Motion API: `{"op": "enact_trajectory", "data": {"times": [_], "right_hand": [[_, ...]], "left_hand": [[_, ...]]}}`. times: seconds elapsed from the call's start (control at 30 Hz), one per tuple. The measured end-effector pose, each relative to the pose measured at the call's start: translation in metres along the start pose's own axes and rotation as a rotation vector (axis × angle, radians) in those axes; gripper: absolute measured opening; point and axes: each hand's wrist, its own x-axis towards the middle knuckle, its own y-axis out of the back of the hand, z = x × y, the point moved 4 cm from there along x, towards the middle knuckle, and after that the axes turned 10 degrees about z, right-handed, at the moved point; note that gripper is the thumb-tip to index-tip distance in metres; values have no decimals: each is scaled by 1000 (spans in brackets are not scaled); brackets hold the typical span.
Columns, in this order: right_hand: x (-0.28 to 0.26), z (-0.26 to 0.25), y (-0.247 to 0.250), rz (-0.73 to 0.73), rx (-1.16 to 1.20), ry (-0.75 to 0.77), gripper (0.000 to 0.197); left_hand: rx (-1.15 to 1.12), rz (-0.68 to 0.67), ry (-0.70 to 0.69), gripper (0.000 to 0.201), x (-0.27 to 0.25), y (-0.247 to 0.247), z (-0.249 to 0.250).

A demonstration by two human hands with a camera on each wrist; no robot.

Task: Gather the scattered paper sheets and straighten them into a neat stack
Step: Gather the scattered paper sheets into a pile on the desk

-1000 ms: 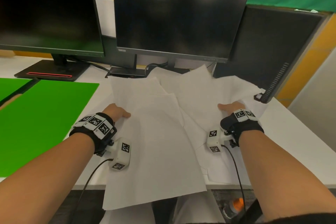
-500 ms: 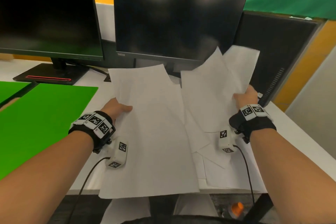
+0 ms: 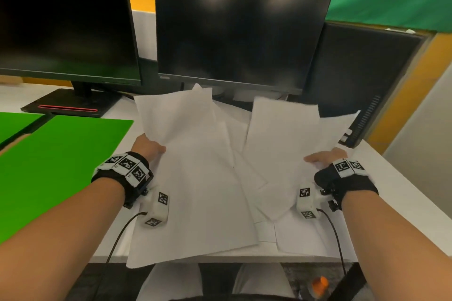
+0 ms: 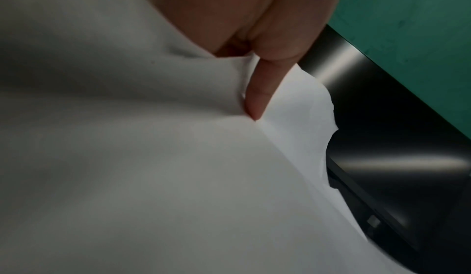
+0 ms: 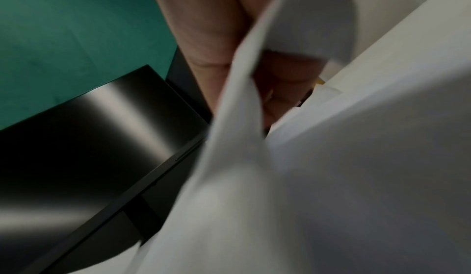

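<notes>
Several white paper sheets (image 3: 203,178) lie overlapping on the white desk (image 3: 396,178). My left hand (image 3: 148,146) grips the left edge of the left bunch (image 4: 153,157), thumb (image 4: 257,95) on top, fingers hidden beneath. My right hand (image 3: 325,156) holds the right bunch (image 3: 281,139) by its right edge, thumb on top. In the right wrist view curled fingers (image 5: 282,81) close around a sheet's edge (image 5: 237,117). Both bunches are lifted at the far end and tilt toward each other. More sheets (image 3: 293,234) lie flat near the desk's front edge, some overhanging it.
Two dark monitors (image 3: 234,39) (image 3: 61,22) stand right behind the paper, their stands close to the sheets' far corners. A black computer case (image 3: 362,80) stands at the right. A green mat (image 3: 49,164) covers the desk's left side.
My right hand came down and back from its raised position, lowering its sheets toward the desk. The left hand keeps its grip, with its sheets raised a little more at the far end.
</notes>
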Motion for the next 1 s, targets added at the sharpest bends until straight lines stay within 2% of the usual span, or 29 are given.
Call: {"op": "enact_trajectory", "data": {"times": [0.1,0.2,0.33,0.47,0.53,0.63,0.73,0.8,0.87,0.93,1.0], "right_hand": [[7,-3,17,142,248,58,58],[10,3,21,189,403,-1,61],[4,0,18,290,382,42,57],[-8,-24,33,367,646,109,54],[-15,-40,41,310,791,147,50],[-26,-59,42,151,881,228,43],[-39,-62,23,-93,817,244,35],[-51,-57,7,-276,783,208,45],[-65,-54,-5,-390,672,210,49],[-71,-53,-15,-404,573,187,41],[-68,-55,-20,-317,478,144,41]], "left_hand": [[-82,56,13,55,9,11,2],[-214,67,41,53,14,17,1],[-381,-4,51,51,4,11,6],[-547,-73,44,48,-6,6,22],[-616,-123,38,43,-11,4,33],[-700,-190,23,33,-21,0,56],[-762,-230,21,41,-27,-3,72],[-757,-222,11,42,-29,-6,78],[-742,-229,1,43,-32,-10,81],[-728,-263,0,45,-34,-16,82],[-719,-270,-6,46,-36,-19,84]]}}
